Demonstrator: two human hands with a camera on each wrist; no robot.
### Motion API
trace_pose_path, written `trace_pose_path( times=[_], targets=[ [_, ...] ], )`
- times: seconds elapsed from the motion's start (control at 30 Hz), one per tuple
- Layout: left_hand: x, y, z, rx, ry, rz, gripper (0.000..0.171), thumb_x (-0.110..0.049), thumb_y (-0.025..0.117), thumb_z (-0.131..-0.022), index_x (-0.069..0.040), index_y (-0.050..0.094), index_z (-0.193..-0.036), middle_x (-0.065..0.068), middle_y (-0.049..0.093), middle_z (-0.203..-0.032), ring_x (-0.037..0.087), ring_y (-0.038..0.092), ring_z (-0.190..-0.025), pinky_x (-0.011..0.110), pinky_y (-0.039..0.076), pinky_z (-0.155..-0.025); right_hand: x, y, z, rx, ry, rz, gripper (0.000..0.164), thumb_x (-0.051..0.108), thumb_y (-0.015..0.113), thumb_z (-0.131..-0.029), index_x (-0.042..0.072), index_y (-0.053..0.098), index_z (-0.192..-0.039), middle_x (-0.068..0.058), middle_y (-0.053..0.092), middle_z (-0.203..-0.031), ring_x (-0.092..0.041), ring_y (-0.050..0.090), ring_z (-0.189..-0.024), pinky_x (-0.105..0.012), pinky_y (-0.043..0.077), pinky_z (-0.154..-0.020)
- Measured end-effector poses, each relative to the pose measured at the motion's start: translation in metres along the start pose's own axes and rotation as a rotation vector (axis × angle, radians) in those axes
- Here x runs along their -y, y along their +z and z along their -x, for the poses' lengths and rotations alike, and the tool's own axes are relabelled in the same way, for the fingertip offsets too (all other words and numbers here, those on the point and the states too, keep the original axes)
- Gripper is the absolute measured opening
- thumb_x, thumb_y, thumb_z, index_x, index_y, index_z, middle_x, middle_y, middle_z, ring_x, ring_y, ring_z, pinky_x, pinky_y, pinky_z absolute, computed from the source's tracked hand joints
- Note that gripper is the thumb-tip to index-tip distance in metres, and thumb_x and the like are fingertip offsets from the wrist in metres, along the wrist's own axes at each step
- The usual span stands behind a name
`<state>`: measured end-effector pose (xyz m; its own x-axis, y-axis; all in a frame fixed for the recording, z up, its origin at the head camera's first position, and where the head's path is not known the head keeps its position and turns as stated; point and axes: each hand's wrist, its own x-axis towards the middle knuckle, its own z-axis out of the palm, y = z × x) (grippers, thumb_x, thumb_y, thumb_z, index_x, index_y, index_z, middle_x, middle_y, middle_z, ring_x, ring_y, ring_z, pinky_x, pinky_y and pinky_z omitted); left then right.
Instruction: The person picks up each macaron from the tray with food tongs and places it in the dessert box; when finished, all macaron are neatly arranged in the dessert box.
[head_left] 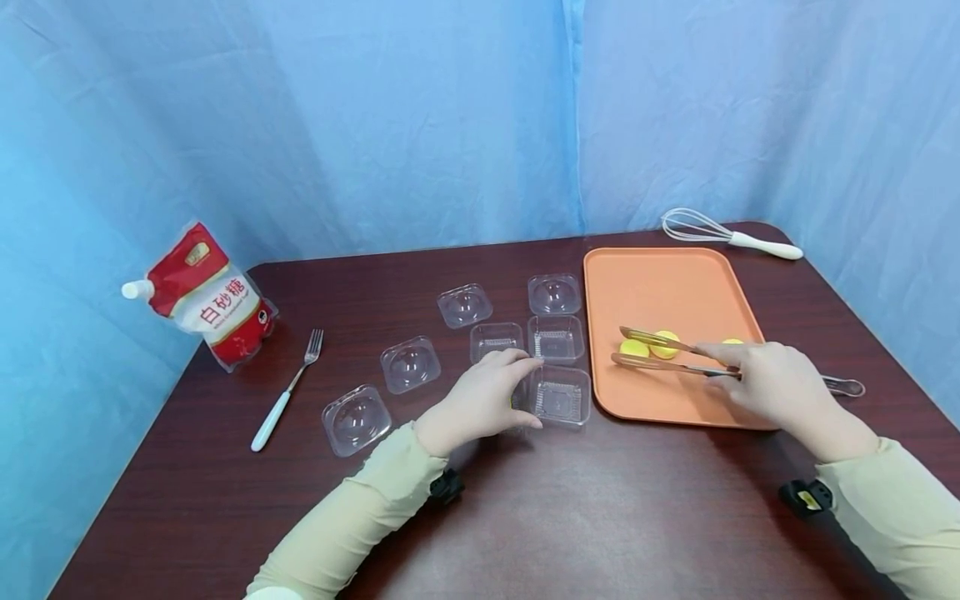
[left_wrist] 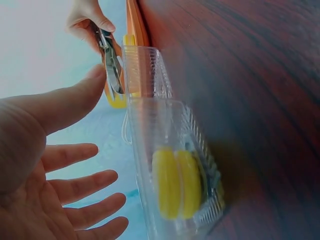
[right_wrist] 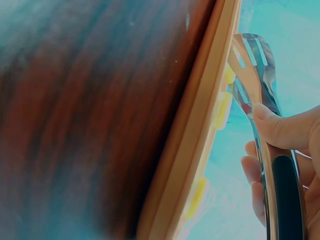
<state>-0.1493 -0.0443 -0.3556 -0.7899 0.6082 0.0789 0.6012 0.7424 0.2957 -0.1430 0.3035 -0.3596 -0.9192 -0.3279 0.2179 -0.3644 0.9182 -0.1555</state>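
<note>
My left hand (head_left: 480,396) hovers over a clear plastic box, thumb and fingers spread and relaxed, gripping nothing. Inside that box is a yellow macaron (left_wrist: 167,185), seen in the left wrist view; in the head view the hand mostly hides it. On the right, my right hand (head_left: 776,387) holds metal tongs (head_left: 663,364) with a dark handle grip (right_wrist: 287,195), its thumb pressing one arm. The spread tong tips lie around two yellow macarons (head_left: 633,350) on the orange tray (head_left: 652,283). A third macaron (head_left: 732,341) sits close by the right hand.
Beside the tray stand more clear boxes (head_left: 562,400). Several domed clear lids (head_left: 357,425) lie left of and behind them. A fork (head_left: 281,408) and a red sugar pouch (head_left: 217,300) are at far left. A whisk (head_left: 757,243) lies behind the tray.
</note>
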Motion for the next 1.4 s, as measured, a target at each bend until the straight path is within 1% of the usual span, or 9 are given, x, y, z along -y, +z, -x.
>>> trace_pose_path(
  times=[0.13, 0.27, 0.5, 0.63, 0.83, 1.03, 1.13, 1.3, 1.4],
  targets=[
    [-0.004, 0.002, -0.005, 0.037, -0.001, -0.026, 0.079, -0.04, 0.082, -0.07, -0.01, 0.051, -0.136, 0.008, 0.054, -0.131, 0.026, 0.051, -0.119, 0.037, 0.045, -0.099, 0.0, 0.0, 0.0, 0.008, 0.016, 0.003, 0.048, 0.009, 0.079, -0.071, 0.006, 0.066, -0.117, -0.021, 0.07, -0.092, -0.011, 0.049, -0.051, -0.027, 0.034, -0.043],
    [-0.006, 0.005, -0.008, 0.073, 0.0, -0.049, 0.079, -0.041, 0.081, -0.071, -0.011, 0.049, -0.138, 0.008, 0.052, -0.134, 0.026, 0.05, -0.12, 0.037, 0.043, -0.1, 0.0, 0.0, 0.0, 0.024, 0.038, -0.009, 0.048, 0.009, 0.078, -0.072, 0.005, 0.066, -0.118, -0.02, 0.07, -0.088, -0.012, 0.044, -0.05, -0.027, 0.033, -0.043],
    [-0.009, 0.008, -0.01, 0.114, -0.006, -0.072, 0.078, -0.041, 0.08, -0.073, -0.014, 0.049, -0.138, 0.008, 0.051, -0.136, 0.026, 0.049, -0.122, 0.037, 0.042, -0.102, 0.001, 0.001, 0.0, 0.028, 0.053, -0.013, 0.047, 0.008, 0.077, -0.072, 0.005, 0.066, -0.118, -0.017, 0.07, -0.083, -0.013, 0.044, -0.051, -0.027, 0.033, -0.044],
    [-0.011, 0.009, -0.01, 0.135, -0.008, -0.085, 0.078, -0.042, 0.079, -0.073, -0.016, 0.048, -0.139, 0.007, 0.051, -0.135, 0.024, 0.049, -0.122, 0.038, 0.042, -0.102, 0.002, 0.001, 0.0, 0.031, 0.058, -0.015, 0.047, 0.008, 0.077, -0.072, 0.004, 0.066, -0.118, -0.015, 0.069, -0.078, -0.013, 0.042, -0.05, -0.027, 0.032, -0.044],
    [-0.012, 0.009, -0.01, 0.132, -0.002, -0.106, 0.078, -0.044, 0.079, -0.073, -0.016, 0.048, -0.139, 0.006, 0.053, -0.132, 0.023, 0.051, -0.119, 0.037, 0.042, -0.101, 0.001, 0.001, 0.0, 0.036, 0.06, -0.018, 0.048, 0.009, 0.078, -0.072, 0.004, 0.065, -0.118, -0.01, 0.068, -0.074, -0.012, 0.041, -0.05, -0.026, 0.031, -0.044],
    [-0.013, 0.007, -0.01, 0.12, 0.0, -0.132, 0.076, -0.045, 0.079, -0.073, -0.017, 0.05, -0.138, 0.003, 0.056, -0.125, 0.021, 0.053, -0.113, 0.036, 0.044, -0.097, 0.001, 0.002, -0.001, 0.035, 0.059, -0.016, 0.048, 0.009, 0.078, -0.072, 0.005, 0.065, -0.118, -0.009, 0.067, -0.073, -0.012, 0.04, -0.05, -0.026, 0.03, -0.044],
    [-0.014, 0.007, -0.009, 0.115, 0.0, -0.142, 0.075, -0.045, 0.079, -0.073, -0.017, 0.05, -0.137, 0.003, 0.057, -0.123, 0.021, 0.054, -0.112, 0.036, 0.044, -0.097, 0.001, 0.002, -0.001, 0.045, 0.064, -0.014, 0.049, 0.01, 0.078, -0.072, 0.005, 0.065, -0.119, -0.006, 0.065, -0.07, -0.013, 0.04, -0.051, -0.026, 0.031, -0.045],
    [-0.014, 0.009, -0.01, 0.099, 0.001, -0.143, 0.074, -0.045, 0.078, -0.074, -0.017, 0.05, -0.137, 0.004, 0.056, -0.125, 0.022, 0.053, -0.113, 0.037, 0.044, -0.097, 0.001, 0.001, -0.001, 0.041, 0.058, -0.011, 0.048, 0.009, 0.078, -0.072, 0.004, 0.065, -0.118, -0.002, 0.062, -0.066, -0.013, 0.039, -0.05, -0.026, 0.03, -0.045],
    [-0.013, 0.011, -0.012, 0.099, -0.002, -0.142, 0.075, -0.046, 0.078, -0.074, -0.017, 0.05, -0.137, 0.005, 0.055, -0.128, 0.022, 0.053, -0.115, 0.038, 0.043, -0.098, 0.001, 0.002, -0.001, 0.029, 0.047, -0.012, 0.048, 0.009, 0.078, -0.071, 0.004, 0.066, -0.117, -0.004, 0.064, -0.068, -0.012, 0.041, -0.05, -0.026, 0.031, -0.045]
  ],
)
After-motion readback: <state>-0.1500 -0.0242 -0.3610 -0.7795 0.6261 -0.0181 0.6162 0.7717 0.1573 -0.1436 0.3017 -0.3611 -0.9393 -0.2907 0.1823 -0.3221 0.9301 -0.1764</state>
